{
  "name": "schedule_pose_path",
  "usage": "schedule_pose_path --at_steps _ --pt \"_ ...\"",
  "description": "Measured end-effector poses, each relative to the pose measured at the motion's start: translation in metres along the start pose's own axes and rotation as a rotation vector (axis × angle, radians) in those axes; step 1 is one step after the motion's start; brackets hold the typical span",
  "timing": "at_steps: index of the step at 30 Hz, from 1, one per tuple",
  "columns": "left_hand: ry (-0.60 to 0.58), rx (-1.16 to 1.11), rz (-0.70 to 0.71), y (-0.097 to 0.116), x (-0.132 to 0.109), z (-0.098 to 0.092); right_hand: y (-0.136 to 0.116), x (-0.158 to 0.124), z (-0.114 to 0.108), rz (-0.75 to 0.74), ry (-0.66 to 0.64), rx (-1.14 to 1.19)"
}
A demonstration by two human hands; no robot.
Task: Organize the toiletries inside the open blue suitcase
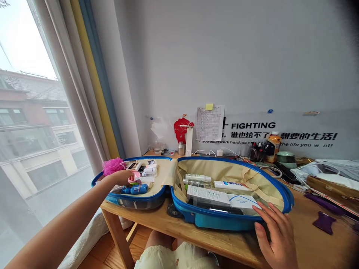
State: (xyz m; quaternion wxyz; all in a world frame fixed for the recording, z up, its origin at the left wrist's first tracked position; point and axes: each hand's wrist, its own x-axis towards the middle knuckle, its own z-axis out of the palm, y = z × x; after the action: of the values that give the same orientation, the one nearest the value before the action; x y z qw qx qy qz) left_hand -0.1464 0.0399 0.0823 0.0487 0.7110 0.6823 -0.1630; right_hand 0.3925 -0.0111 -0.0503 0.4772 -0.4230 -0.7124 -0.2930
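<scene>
An opened blue suitcase (213,221) lies on the wooden table, its two cream-lined halves spread side by side. My left hand (125,178) reaches into the left half, fingers closed round a small pink item (136,175) whose kind I cannot make out. Around it are a bright pink bath puff (113,166), a blue bottle (139,189) and several white tubes and bottles (149,170). My right hand (276,233) is open, fingers spread, by the front rim of the right half. That half holds a white tube (227,185), white boxes (207,195) and a clear bottle (199,183).
Behind the suitcase stand a silver canister (181,148), a white charger (219,152) with cables and an orange bottle (273,146). At the right lie a brown case (332,188) and a purple cloth piece (324,223). Curtains (81,74) and a window are on the left.
</scene>
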Motion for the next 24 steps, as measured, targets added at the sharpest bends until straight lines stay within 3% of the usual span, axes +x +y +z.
schedule_pose_path --at_steps 5,15,20,24 --pt "0.005 -0.033 -0.029 0.004 -0.006 -0.007 -0.001 0.001 0.000 0.009 0.018 0.010" --pt "0.215 -0.172 -0.028 0.020 0.010 -0.017 -0.001 0.001 0.000 -0.006 0.023 0.011" --pt "0.311 -0.258 0.024 0.043 0.021 -0.030 0.000 0.000 0.001 0.001 0.018 -0.001" --pt "0.358 -0.337 0.120 0.079 0.028 -0.053 0.000 -0.001 0.001 0.007 0.006 -0.023"
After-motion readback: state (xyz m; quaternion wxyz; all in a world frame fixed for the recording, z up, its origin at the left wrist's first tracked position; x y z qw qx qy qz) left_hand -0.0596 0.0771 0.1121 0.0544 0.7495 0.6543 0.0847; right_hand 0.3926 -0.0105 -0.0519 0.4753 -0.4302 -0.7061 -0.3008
